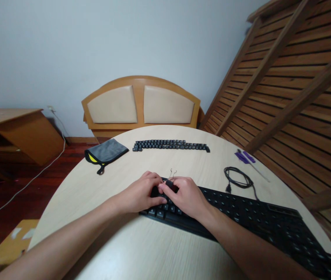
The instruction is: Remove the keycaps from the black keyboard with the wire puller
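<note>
My left hand (146, 190) is bent over the left end of a black keyboard (188, 226). Its thumb lies on the keys and its fingers are curled, so anything they grip is hidden. Touching it at the fingertips, my right hand (187, 195) is closed on a keycap puller (169, 183). The puller's dark body shows between thumb and fingers, with two thin hooked wires pointing up. Keycaps still sit around my left thumb, while small pale spots dot the keyboard further right. Beyond my hands, loose black keycaps (169, 144) stand in rows on the table.
A grey cloth with a yellow lining (108, 151) lies at the left of the round table (109, 241). On the right are a coiled black cable (239, 177) and a purple item (244, 157) beside a thin rod. A wooden slatted frame (284, 97) leans beyond the right edge.
</note>
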`<state>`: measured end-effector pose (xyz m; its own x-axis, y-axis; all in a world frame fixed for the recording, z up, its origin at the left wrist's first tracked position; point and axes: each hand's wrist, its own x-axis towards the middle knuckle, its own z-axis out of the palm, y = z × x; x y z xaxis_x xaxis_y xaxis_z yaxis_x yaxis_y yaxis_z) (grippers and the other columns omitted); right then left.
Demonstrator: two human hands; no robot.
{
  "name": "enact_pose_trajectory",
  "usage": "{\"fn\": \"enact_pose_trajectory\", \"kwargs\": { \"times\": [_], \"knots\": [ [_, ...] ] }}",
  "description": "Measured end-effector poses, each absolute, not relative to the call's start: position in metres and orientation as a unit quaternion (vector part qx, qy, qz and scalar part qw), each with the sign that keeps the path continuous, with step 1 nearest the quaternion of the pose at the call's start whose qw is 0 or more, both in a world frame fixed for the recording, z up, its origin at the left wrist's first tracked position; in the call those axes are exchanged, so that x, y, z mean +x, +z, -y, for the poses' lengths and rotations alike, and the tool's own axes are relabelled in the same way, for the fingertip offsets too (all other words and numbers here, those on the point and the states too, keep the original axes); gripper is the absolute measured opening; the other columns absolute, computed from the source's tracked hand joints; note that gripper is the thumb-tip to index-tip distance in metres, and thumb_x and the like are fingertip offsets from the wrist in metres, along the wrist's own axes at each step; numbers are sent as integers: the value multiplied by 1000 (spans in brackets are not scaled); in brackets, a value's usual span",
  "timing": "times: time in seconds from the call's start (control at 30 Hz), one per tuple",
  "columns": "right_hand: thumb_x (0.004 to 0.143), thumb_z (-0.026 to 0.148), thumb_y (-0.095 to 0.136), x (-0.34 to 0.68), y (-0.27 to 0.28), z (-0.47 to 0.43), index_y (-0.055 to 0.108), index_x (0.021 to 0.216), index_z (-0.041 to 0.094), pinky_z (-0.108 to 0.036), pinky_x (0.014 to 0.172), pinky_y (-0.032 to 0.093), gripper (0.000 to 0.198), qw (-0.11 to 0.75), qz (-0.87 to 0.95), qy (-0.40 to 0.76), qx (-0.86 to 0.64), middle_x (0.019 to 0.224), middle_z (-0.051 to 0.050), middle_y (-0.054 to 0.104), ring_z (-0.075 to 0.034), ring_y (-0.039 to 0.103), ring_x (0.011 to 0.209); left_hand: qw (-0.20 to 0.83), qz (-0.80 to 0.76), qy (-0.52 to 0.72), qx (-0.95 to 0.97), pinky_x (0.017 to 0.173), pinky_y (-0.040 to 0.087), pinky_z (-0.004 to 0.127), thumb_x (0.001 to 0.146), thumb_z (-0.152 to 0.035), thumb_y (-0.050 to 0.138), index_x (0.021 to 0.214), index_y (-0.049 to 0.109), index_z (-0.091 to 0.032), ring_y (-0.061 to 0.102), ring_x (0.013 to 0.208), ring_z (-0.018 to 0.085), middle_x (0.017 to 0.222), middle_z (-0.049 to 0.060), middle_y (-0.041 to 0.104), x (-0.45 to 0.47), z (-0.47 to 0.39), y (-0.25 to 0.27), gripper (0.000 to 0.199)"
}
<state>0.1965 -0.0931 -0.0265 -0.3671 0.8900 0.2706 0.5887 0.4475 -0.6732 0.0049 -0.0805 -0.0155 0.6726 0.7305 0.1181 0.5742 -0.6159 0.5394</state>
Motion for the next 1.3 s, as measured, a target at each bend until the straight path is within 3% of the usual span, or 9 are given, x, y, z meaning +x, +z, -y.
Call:
{"fn": "enact_pose_trajectory", "kwargs": {
  "times": [0.27, 0.63, 0.87, 1.3],
  "knots": [
    [93, 38, 53, 199, -25, 91, 72, 73, 20, -24, 56, 39, 33, 305, 784, 274, -466, 62, 0, 67, -14, 59, 57, 260, -379, 172, 872, 93, 43, 39, 81, -34, 71, 79, 60, -18, 51, 106, 26, 103, 7, 60, 6, 81, -13, 19],
    [89, 48, 56, 200, -39, 85, 68, 72, 15, -24, 56, 50, 39, 343, 701, 408, -473, 67, -4, 71, -17, 67, 62, 272, -378, 170, 868, 95, 43, 39, 82, -35, 70, 76, 66, -19, 51, 107, 26, 106, 7, 60, 6, 80, -16, 18],
    [88, 51, 57, 200, -42, 83, 70, 76, 14, -24, 57, 51, 41, 345, 695, 414, -476, 68, -6, 71, -17, 68, 62, 296, -390, 184, 852, 94, 43, 39, 80, -37, 72, 68, 64, -18, 50, 109, 26, 108, 6, 60, 6, 77, -25, 24],
    [89, 46, 58, 201, -42, 84, 68, 74, 15, -23, 55, 52, 36, 350, 688, 418, -479, 67, -5, 71, -17, 69, 61, 291, -391, 185, 853, 96, 42, 39, 81, -39, 71, 73, 68, -19, 50, 111, 27, 111, 8, 61, 5, 79, -25, 22]
  ]
}}
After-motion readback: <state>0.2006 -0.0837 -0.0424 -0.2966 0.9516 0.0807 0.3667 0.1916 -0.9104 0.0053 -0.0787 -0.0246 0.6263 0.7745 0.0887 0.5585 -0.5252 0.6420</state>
